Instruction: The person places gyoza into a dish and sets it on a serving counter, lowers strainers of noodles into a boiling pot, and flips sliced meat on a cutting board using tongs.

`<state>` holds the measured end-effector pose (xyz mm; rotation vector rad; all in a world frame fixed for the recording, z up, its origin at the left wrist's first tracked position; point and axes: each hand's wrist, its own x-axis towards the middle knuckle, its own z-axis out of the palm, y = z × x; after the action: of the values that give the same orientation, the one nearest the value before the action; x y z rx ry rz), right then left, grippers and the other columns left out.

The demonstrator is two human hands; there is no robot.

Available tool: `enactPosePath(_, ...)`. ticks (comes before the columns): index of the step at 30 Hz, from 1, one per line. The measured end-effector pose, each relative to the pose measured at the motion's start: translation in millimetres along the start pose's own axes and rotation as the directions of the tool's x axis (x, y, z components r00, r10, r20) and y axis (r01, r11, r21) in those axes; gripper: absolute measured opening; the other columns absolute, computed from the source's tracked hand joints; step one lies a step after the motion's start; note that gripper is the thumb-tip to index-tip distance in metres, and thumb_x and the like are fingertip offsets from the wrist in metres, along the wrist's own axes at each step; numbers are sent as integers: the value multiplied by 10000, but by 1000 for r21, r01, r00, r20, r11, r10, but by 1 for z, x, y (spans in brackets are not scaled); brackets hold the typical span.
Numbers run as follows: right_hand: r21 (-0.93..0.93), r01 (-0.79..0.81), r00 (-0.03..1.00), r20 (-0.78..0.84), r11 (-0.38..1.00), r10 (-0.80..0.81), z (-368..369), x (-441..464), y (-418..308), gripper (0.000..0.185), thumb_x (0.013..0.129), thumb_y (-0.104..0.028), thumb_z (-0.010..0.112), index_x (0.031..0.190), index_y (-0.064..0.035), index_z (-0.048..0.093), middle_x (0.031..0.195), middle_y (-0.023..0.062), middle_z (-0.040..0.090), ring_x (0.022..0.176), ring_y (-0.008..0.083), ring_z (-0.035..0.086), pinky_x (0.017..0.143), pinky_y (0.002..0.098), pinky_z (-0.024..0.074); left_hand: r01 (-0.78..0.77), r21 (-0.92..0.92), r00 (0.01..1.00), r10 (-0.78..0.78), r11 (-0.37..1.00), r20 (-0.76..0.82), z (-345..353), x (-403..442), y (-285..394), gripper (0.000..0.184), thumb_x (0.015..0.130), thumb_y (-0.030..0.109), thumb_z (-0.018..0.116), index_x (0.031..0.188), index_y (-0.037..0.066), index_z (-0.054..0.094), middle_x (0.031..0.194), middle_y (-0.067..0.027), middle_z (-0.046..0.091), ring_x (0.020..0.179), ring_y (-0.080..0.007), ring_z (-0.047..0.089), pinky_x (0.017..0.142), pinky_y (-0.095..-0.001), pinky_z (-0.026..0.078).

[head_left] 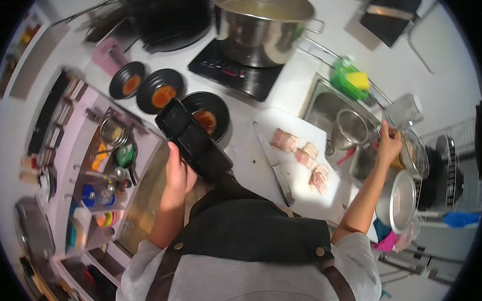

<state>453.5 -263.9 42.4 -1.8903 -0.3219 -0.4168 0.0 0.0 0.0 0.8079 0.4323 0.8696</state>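
Note:
My left hand point(179, 172) is closed on the side of a black rectangular tray with compartments point(191, 135), held tilted in front of my apron. Behind it stand black bowls point(222, 109) with brown-red sauce in the bottom; the tray partly covers the nearest one. Out to the right, over the sink point(320, 106), my right hand point(390, 145) has its fingers curled. A round mesh strainer point(351, 127) hangs at the sink, and its handle appears to run into that hand. The fingers' far side is hidden.
On a white cutting board point(291, 128) lie several pieces of sliced meat point(306, 157), with a knife point(279, 177) along its left edge. A large steel pot point(262, 26) sits on a black induction cooker point(232, 70). A metal basin point(398, 201) is at the right.

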Motion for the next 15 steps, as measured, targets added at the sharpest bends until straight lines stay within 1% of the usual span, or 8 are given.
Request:
enactPosePath(2,8,-44,999,7,999,44,1,9,17,351,771,-318,758,803,-3,606,660,55,594,458,113,506,354,244,392,-61,-123,994,49,991,-97,-14,0,10,661,940,561,341,1372,60,362,1323,-115,489,1190,-250,500,1020,-417,398)
enactPosePath(4,-30,-33,999,24,999,34,-9,18,-13,354,777,-330,750,808,-7,606,651,49,583,451,104,492,340,245,376,-134,-175,960,84,975,-266,-49,-7,24,652,935,568,347,1341,60,396,1281,-114,521,1137,-253,536,977,-418,436)
enactPosePath(7,-5,-57,998,-9,998,57,-1,10,-19,359,790,-358,732,817,-24,604,671,53,583,439,99,484,328,237,366,-232,-11,728,166,973,-665,-86,-2,78,584,929,562,398,1225,69,501,1141,-105,610,986,-255,622,861,-423,520)
enactPosePath(9,59,-94,996,2,994,94,-3,24,-4,352,789,-366,733,811,-41,599,690,56,587,443,100,487,326,232,365,-354,70,689,310,933,-654,-153,10,110,575,923,556,425,1206,63,513,1121,-110,619,981,-271,626,889,-428,512)
enactPosePath(10,44,-70,998,8,997,70,-6,29,1,350,786,-366,735,803,-45,595,689,54,586,440,99,484,326,230,364,-363,164,587,362,917,-724,-172,19,135,576,922,554,429,1201,58,514,1133,-108,614,985,-275,623,893,-429,511)
enactPosePath(12,15,-73,997,-13,997,73,-3,29,-8,347,784,-365,739,795,-52,591,676,48,576,433,99,476,325,227,356,-441,209,518,438,873,-735,-263,41,181,559,936,531,422,1200,47,511,1138,-125,608,1005,-280,611,861,-437,514)
enactPosePath(14,19,-77,996,-48,997,78,6,15,-35,344,795,-362,732,774,-56,577,614,32,545,423,90,461,320,225,320,-409,265,383,428,873,-819,-323,64,229,588,953,551,336,1293,86,456,1223,-78,567,1067,-254,575,869,-469,466)
enactPosePath(15,19,-87,993,-78,996,89,12,14,-33,344,795,-362,732,774,-56,577,614,32,545,423,90,461,320,225,320,-449,364,418,552,816,-722,-395,76,243,569,965,539,299,1345,129,408,1298,-49,513,1128,-248,533,872,-473,453)
